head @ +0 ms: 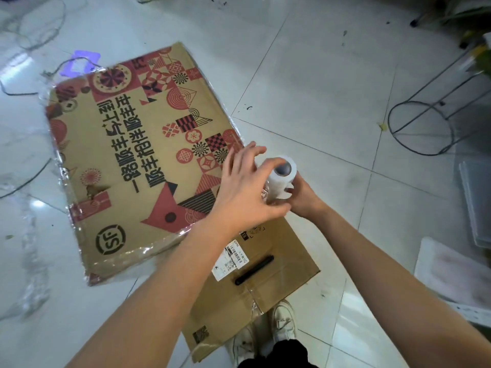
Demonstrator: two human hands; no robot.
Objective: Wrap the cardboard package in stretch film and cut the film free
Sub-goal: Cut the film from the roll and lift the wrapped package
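1. Nearest: two bare forearms reaching out over a plain brown flattened cardboard sheet [268,296] with a white shipping label [230,258] and a black marker-like stick [254,269] lying on it; pale shoes [283,320] just below.
2. Right hand [303,197] grips the white stretch-film roll [281,176] from underneath, roll standing roughly upright, dark core end facing up.
3. Left hand [244,187] is curled against the roll's near side, fingertips at the film. Looks like picking for the loose edge; can't confirm a pinch.
4. Flat red-and-black printed cardboard package [138,160] lies on the floor, left of the hands, glossy film already over its edges.
5. Handling: package looks stiff, light, awkwardly wide; lift by an edge or corner. Film is thin, clingy, tears easily; hold the roll by its core ends.
6. Floor: glossy pale tiles [305,75], probably slippery. Crumpled film scraps [29,261] left, black wire stand [425,123] right, cables [37,25] top left.
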